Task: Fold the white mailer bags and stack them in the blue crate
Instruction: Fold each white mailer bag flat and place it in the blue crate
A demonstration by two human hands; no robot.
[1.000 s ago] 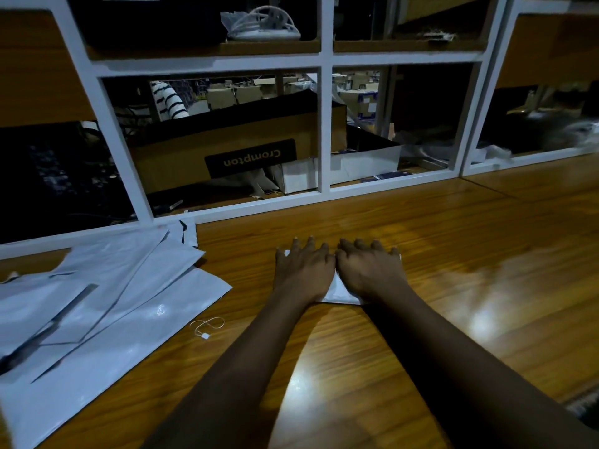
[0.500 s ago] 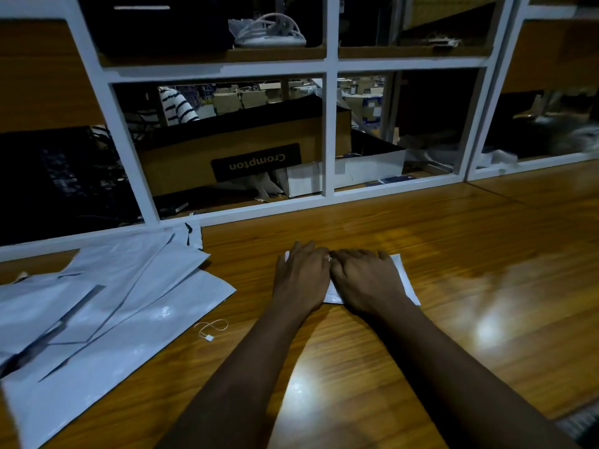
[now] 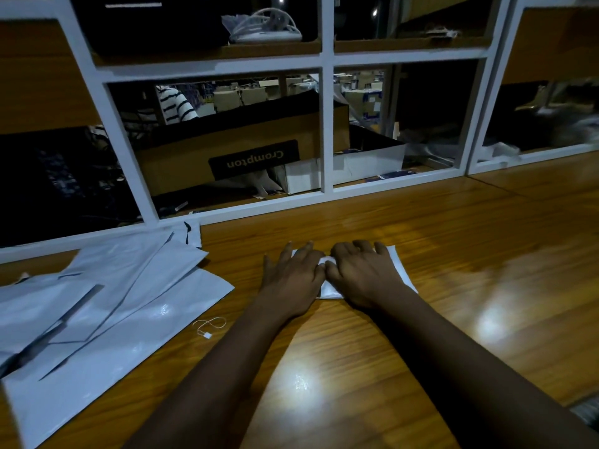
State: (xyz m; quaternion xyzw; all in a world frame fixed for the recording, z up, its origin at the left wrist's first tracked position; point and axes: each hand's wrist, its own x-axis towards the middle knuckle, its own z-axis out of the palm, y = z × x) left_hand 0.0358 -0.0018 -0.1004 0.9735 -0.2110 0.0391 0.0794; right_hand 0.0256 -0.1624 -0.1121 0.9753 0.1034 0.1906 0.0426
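A folded white mailer bag [image 3: 402, 270] lies on the wooden table [image 3: 453, 241], mostly covered by both hands. My left hand [image 3: 293, 275] lies flat on its left part with fingers spread and straight. My right hand [image 3: 363, 273] presses on the right part, fingers slightly bent over the far edge, thumb tips of both hands meeting at the middle. A pile of unfolded white mailer bags [image 3: 97, 303] lies to the left. No blue crate is in view.
A white-framed shelf unit [image 3: 327, 124] stands along the table's far edge, holding a brown Crompton box [image 3: 246, 150] and white boxes. A small string tag [image 3: 209, 327] lies on the table near the pile. Bare wood stretches to the right.
Both hands slid slightly apart and back over the folded bag, uncovering more of its right edge. The bag stays in place on the table.
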